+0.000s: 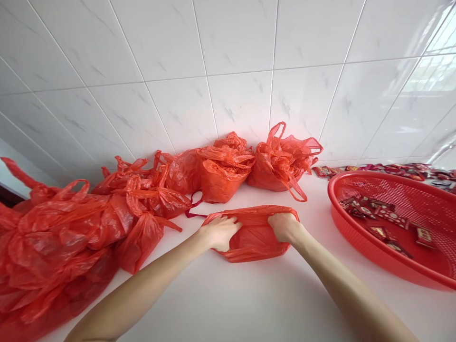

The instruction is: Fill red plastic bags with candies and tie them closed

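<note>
A red plastic bag (254,235) lies on the white table with its mouth spread wide towards me. Inside its left part is my left hand (223,232), its fingers apart and pressing on the bag's inner side. My right hand (285,227) reaches into the right part of the bag, and its fingers are hidden by the plastic and the back of the hand. The bag's rim runs around both hands.
Several filled red bags (224,180) stand along the tiled wall, with a large heap of tied red bags (64,237) at the left. A red basket (388,256) with small dark-red packets (392,216) is at the right. More packets (406,170) lie behind it.
</note>
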The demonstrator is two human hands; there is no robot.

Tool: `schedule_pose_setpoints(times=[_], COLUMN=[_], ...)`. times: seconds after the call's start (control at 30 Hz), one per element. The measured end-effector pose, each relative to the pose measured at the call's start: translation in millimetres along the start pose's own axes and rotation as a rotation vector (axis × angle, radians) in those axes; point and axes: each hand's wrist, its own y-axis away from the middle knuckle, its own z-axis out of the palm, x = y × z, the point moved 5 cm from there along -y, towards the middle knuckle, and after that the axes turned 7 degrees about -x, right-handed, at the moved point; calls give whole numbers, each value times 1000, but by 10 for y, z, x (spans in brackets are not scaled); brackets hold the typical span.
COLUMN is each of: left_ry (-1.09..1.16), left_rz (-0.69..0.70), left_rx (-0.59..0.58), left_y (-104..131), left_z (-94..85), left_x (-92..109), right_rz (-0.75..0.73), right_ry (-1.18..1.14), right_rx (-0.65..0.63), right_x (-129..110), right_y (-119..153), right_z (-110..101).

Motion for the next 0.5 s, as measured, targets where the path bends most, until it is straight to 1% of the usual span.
schedule_pose_setpoints(times=[0.17, 0.23, 0.3, 0.37, 0.4, 0.5], left_ry=[-29, -40, -33, -1, 20, 38], left_rz=[-7, 0, 14, 53, 87, 193], left_rx=[-62, -70, -47, 26, 88, 356], left_y=[13, 11, 3, -8, -10, 20], left_z=[-10, -11, -17, -38, -58, -149], left_x=[26, 56, 85, 113, 129, 169], right_rz=[-59, -104, -162, -235, -267, -315], right_ry=[-19, -36, -58, -82, -91, -107], right_rx=[-13, 9, 58, 136, 177, 285], right_x=[3, -2, -11, -18, -14, 48], right_y=[74, 165, 276, 389, 438, 534], right_z=[-27, -60, -108, -168, -198, -276])
